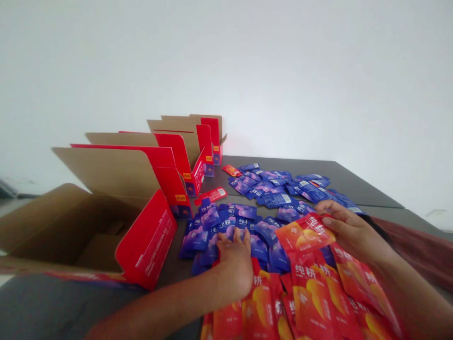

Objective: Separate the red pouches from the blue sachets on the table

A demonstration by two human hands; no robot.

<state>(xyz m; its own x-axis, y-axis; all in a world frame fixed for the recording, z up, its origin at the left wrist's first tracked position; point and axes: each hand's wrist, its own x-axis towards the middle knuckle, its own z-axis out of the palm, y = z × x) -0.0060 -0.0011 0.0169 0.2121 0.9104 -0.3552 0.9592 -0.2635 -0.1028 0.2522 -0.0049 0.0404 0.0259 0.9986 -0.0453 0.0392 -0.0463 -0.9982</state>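
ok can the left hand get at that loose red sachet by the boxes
Probably yes. The left hand rests on the blue sachets, and the red sachet lies just beyond them on the table. Only flat sachets lie between, and the red display box stands off to one side.

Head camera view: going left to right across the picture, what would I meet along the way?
Open cardboard display box → purple sachets → left hand → orange sachet → right hand
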